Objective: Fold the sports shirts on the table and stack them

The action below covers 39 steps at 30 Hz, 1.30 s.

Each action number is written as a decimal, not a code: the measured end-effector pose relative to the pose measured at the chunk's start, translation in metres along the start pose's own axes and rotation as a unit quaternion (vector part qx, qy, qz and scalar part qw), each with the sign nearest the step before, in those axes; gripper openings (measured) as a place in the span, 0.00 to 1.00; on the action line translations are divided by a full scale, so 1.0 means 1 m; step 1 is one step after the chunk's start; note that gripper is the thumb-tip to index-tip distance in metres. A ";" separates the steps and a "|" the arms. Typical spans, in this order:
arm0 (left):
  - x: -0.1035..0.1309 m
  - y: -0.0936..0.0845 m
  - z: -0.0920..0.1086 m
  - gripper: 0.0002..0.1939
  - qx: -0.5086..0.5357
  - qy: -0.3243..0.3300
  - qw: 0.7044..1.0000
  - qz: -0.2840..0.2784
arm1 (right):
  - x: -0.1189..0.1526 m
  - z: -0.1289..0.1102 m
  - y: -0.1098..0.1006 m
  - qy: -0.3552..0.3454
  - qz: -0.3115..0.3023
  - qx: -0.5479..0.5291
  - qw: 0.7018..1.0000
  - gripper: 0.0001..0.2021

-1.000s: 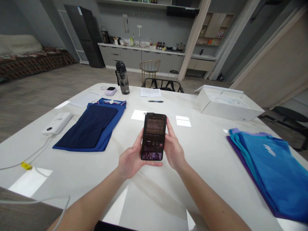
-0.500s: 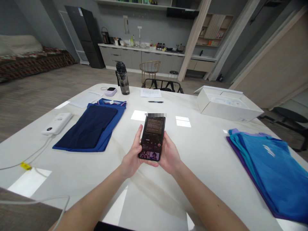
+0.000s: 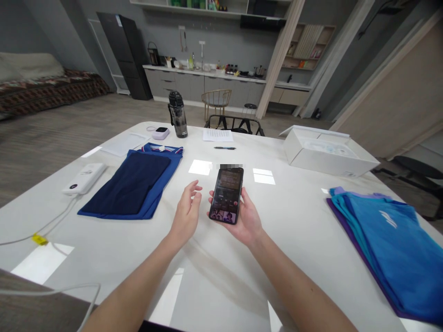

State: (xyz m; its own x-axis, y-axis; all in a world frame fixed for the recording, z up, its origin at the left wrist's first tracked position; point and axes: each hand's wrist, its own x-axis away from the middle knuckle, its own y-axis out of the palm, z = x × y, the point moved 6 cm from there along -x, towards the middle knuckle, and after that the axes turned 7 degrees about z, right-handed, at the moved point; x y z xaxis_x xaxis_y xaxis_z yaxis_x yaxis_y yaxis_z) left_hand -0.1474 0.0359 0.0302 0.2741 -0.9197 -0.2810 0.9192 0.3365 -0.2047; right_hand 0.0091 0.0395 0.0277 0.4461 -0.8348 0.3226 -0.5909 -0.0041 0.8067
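A black smartphone [image 3: 226, 196] with a lit, dark screen rests in my right hand [image 3: 247, 219]. The thumb lies along its right edge, and fingertips show past its left edge. My left hand [image 3: 187, 210] is off the phone, a short way to its left, with fingers loosely bent and nothing in them. Both hands are above the white table [image 3: 214, 263]. Further left lies a folded blue collared shirt with a dark navy garment [image 3: 133, 182] on top.
A white power bank [image 3: 85, 179] with a cable lies at the left. Behind are a water bottle [image 3: 179, 115], a small lilac device [image 3: 160, 133], a printed sheet [image 3: 218, 135] and a pen [image 3: 224, 148]. At the right are an open white box [image 3: 311, 159] and folded blue shirts [image 3: 398, 244].
My left hand has let go of the phone and moved left of it. The phone has shifted slightly right, now held by my right hand alone.
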 end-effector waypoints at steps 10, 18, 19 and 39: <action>0.001 0.002 0.005 0.19 0.071 -0.020 0.997 -0.002 | 0.005 0.003 0.008 -0.004 -0.039 0.035 0.999 0.31; 0.010 0.002 0.027 0.32 0.109 0.079 0.990 -0.038 | 0.006 0.011 0.008 0.041 -0.052 0.086 0.994 0.30; 0.009 -0.001 0.028 0.34 0.078 0.106 0.991 -0.018 | 0.006 0.013 0.006 0.057 -0.052 0.099 0.992 0.29; -0.007 -0.004 -0.004 0.25 0.324 -0.229 0.917 0.034 | 0.018 0.027 0.012 0.111 -0.147 0.177 0.967 0.29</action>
State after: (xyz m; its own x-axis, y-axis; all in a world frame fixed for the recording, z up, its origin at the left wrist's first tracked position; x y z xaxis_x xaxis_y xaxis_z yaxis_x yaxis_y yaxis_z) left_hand -0.1540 0.0423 0.0292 0.2898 -0.9396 0.1820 0.8300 0.3414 0.4411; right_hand -0.0086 0.0098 0.0300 0.7395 -0.6305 0.2358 -0.5925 -0.4434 0.6726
